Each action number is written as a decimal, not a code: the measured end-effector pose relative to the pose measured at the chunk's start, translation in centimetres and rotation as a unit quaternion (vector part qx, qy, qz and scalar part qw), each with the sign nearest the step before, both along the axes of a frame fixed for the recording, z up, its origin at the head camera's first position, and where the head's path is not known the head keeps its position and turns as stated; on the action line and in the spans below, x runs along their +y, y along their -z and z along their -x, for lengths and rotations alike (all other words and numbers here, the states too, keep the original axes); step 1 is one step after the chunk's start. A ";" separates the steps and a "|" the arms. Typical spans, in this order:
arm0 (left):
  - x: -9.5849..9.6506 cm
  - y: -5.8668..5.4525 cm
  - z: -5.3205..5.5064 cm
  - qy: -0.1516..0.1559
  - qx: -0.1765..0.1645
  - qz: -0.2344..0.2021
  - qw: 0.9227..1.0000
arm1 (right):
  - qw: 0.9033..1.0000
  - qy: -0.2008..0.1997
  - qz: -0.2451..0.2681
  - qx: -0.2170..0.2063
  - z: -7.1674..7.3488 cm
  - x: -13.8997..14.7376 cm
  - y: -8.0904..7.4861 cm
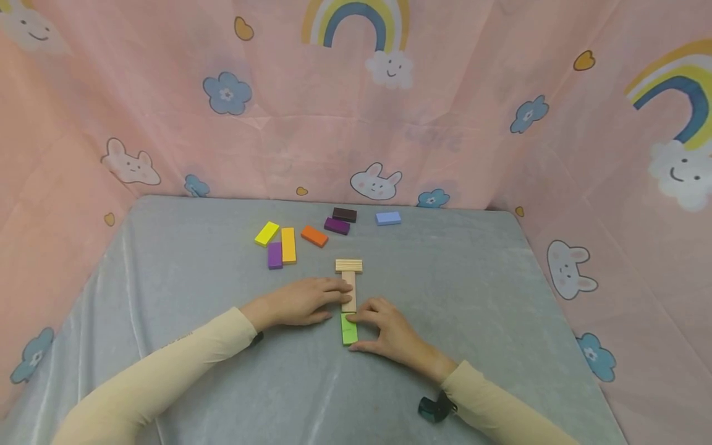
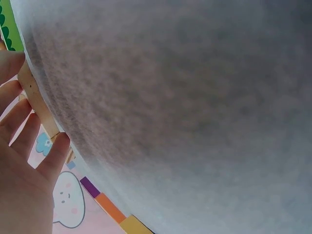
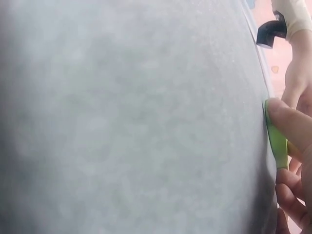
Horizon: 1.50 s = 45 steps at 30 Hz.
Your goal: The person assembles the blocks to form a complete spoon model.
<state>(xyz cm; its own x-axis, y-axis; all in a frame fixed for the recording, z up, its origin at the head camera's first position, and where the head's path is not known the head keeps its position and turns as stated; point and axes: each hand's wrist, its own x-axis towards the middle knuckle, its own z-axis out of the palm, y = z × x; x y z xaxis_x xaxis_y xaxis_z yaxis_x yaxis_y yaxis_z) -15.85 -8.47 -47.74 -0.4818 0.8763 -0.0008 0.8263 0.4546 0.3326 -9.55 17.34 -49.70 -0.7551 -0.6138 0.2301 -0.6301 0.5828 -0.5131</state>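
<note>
In the head view the right hand (image 1: 392, 334) pinches the green block (image 1: 349, 332) at six o'clock from the plain wooden block (image 1: 348, 303), which the left hand (image 1: 297, 301) touches from nine o'clock; the left wrist view shows the left fingers (image 2: 57, 152) spread, the right wrist view the green block at three o'clock.

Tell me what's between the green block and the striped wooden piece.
A plain wooden block lies lengthwise between the green block and the striped wooden piece; the head view shows it, partly covered by the left hand.
</note>
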 end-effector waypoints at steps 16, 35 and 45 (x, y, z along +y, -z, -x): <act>-0.1 -0.1 -0.1 0.002 0.001 -0.003 1.000 | 0.999 -0.019 0.017 -0.030 0.4 0.4 -0.3; -0.1 0.0 -0.1 0.000 -0.003 0.000 1.000 | 1.000 -0.011 -0.010 -0.017 0.3 0.2 -0.4; -0.1 0.1 0.0 0.000 -0.005 -0.006 1.000 | 0.999 0.001 -0.013 -0.033 0.4 0.0 -0.3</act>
